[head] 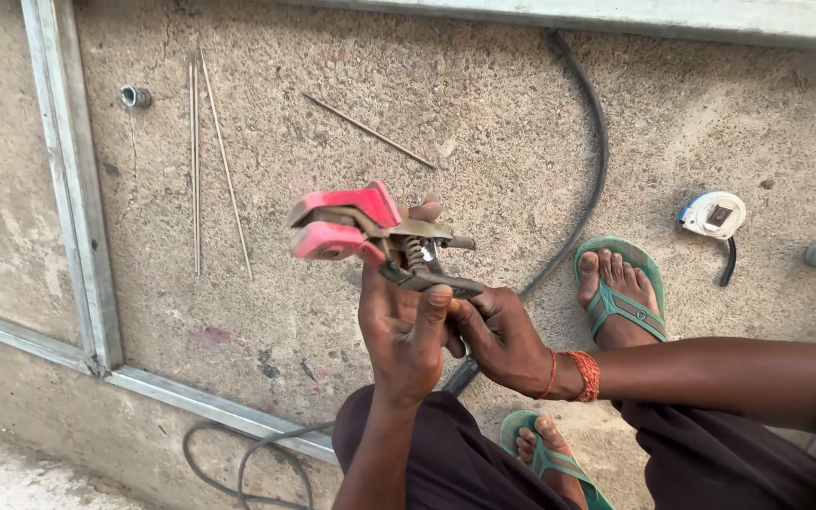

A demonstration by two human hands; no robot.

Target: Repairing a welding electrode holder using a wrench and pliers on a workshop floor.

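head view: left hand (pixel 403 331) grips a metal clamp tool (pixel 380 236) with pink handles, fingers curled round its body, held above the concrete floor (pixel 332 142). right hand (pixel 502 340) pinches the tool's lower end. thin rods (pixel 210 161) lie on the floor; white round tape measure (pixel 715 215) sits right, near a green sandal (pixel 620 293).

Soft, even daylight across the concrete floor (pixel 351 113), bright but no glare. Shadows are faint, pooling just under the hands (pixel 455 331) and the clamp (pixel 370 236). Focus is crisp mid-frame; the dark sleeve (pixel 805 397) at the right edge blurs slightly.
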